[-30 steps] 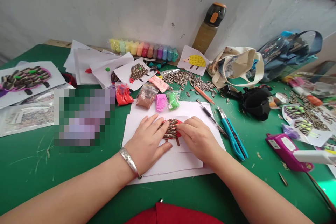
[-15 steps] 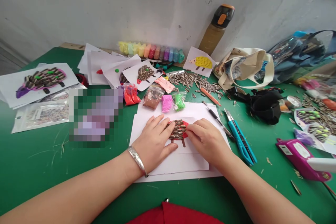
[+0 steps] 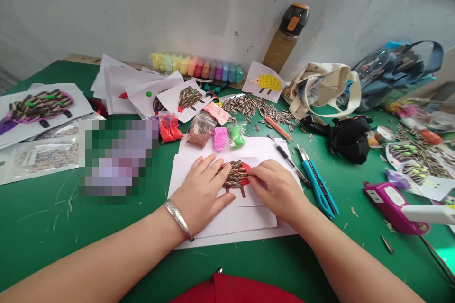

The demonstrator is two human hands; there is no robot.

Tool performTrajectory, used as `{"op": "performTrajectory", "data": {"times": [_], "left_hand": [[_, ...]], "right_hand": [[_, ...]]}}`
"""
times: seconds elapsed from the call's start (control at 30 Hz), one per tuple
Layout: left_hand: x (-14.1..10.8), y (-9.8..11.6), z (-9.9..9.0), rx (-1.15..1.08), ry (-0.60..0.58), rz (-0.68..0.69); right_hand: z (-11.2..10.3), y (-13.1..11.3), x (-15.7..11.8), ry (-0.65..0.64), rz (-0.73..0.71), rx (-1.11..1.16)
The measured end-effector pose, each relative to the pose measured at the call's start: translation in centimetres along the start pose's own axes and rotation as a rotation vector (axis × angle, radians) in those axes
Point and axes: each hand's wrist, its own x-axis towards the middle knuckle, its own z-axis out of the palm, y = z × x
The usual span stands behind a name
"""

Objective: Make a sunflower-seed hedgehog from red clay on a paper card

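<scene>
A hedgehog picture (image 3: 235,175) of striped sunflower seeds pressed on red clay, with brown legs, lies on white paper (image 3: 234,225) in front of me. My left hand (image 3: 201,189) rests flat on the paper with fingers spread, its fingertips over the picture's left edge. My right hand (image 3: 275,187) is closed in a pinch at the red right side of the picture; what its fingertips hold is hidden. Just beyond the paper sit bags of brown clay (image 3: 199,130), pink clay (image 3: 220,138) and green clay (image 3: 237,136).
Loose sunflower seeds (image 3: 249,104) are heaped behind the paper. A teal utility knife (image 3: 320,187) and a black pen (image 3: 286,156) lie at right, near a magenta glue gun (image 3: 391,203). A bottle (image 3: 284,40), tote bag (image 3: 320,87) and finished hedgehog picture (image 3: 39,104) stand or lie around.
The whole view has shifted slightly, so things appear a little further left. Both hands keep nearly the same place and pose on the picture.
</scene>
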Motion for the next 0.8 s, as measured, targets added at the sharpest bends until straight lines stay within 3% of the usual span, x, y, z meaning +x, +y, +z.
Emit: {"op": "performTrajectory", "data": {"times": [0.47, 0.8], "left_hand": [[-0.01, -0.07, 0.21, -0.032, -0.010, -0.030], [-0.04, -0.02, 0.22, -0.018, -0.005, -0.026]], "right_hand": [[0.07, -0.50, 0.34, -0.070, -0.021, -0.068], [-0.14, -0.24, 0.30, -0.052, -0.030, -0.062]]}}
